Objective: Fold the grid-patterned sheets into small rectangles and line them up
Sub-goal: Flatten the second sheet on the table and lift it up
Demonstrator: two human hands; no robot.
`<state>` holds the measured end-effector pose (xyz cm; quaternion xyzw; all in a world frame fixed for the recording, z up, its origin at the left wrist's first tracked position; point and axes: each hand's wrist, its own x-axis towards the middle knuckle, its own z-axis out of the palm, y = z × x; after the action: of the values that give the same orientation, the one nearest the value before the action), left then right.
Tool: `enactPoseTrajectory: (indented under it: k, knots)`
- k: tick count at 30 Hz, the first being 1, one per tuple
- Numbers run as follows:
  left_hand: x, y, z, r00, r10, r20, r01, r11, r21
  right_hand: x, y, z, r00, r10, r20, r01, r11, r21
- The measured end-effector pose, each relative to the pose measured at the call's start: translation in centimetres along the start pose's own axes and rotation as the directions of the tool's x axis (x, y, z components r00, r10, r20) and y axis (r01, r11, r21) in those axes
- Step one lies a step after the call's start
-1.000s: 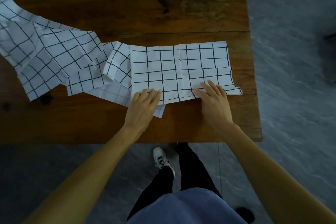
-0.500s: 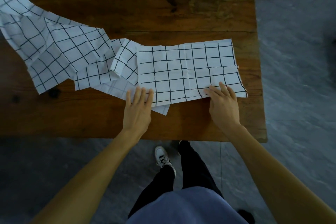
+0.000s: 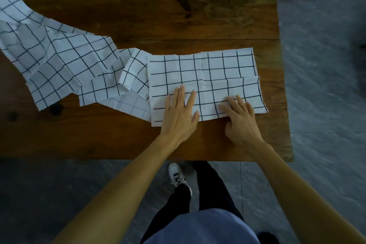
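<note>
Grid-patterned sheet [image 3: 204, 77], folded to a wide rectangle, lies flat near the right front of the wooden table [image 3: 178, 16]. Your left hand [image 3: 180, 113] rests on its near left part, fingers straight and spread. Your right hand [image 3: 240, 119] sits at the near edge, fingers bent on top, thumb at the edge; grip uncertain. Crumpled grid sheets [image 3: 65, 63] lie to the left, one overlapped by the folded sheet.

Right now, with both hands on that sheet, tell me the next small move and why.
Probably fold the right half over to the left. The white grid-patterned sheet lies as a wide strip; the left hand presses it flat while the right hand curls at its near edge, thumb apparently beneath.
</note>
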<state>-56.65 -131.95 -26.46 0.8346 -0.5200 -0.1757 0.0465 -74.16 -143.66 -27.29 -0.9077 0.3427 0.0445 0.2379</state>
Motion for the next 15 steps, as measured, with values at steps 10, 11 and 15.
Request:
enactPoseTrajectory:
  k: [10, 11, 15]
  knots:
    - [1.2, -0.6, 2.7, 0.998, -0.070, 0.010, 0.069, 0.993, 0.093, 3.5, -0.5, 0.5, 0.999, 0.011, -0.050, -0.014, 0.998, -0.055]
    - [1.3, -0.5, 2.8, 0.997, -0.080, 0.001, 0.080, 0.992, 0.094, 3.8, -0.4, 0.7, 0.999, 0.011, -0.045, -0.014, 0.997, -0.077]
    - [1.4, -0.4, 3.4, 0.993, -0.116, -0.022, 0.117, 0.990, 0.075, 4.0, 0.3, 1.2, 0.997, 0.057, -0.045, -0.062, 0.991, -0.120]
